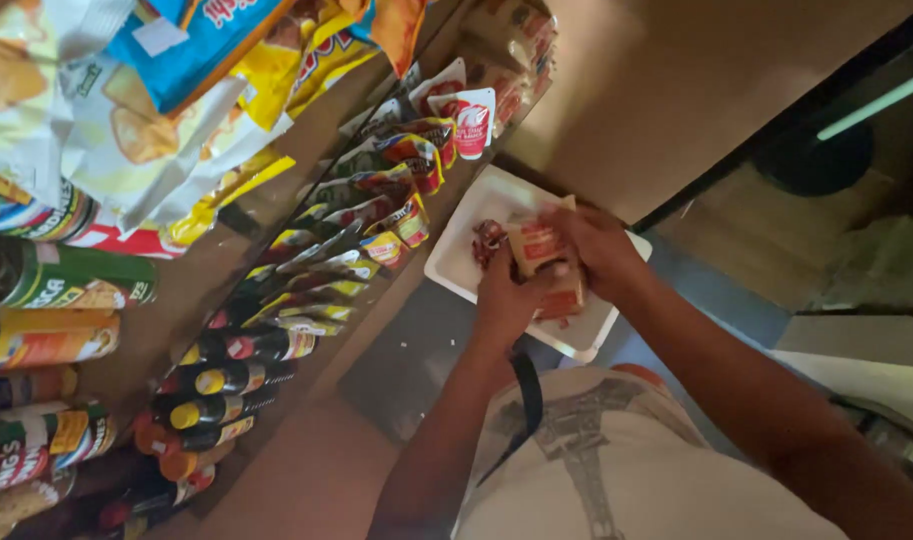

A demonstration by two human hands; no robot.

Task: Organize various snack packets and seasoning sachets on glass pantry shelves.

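White and square, a shallow plastic tray (454,262) lies under both hands, carrying small red-and-tan foil sachets (566,300). Off to the left of the hands runs a tilted shelf (276,190) of standing sauce pouches (396,185) and dark yellow-capped bottles (226,380), with crisp bags and tins farther left again. The right hand (601,250) and left hand (506,300) meet over the tray, fingers closed together around one flat sachet (536,243) held just above the pile. I judge that sachet light and limp, its glossy film likely slick and its filling soft, so a hard squeeze might burst a seam. Pinching the flat sealed edge should hold best; the tray itself looks stiff enough to lift by its rim.
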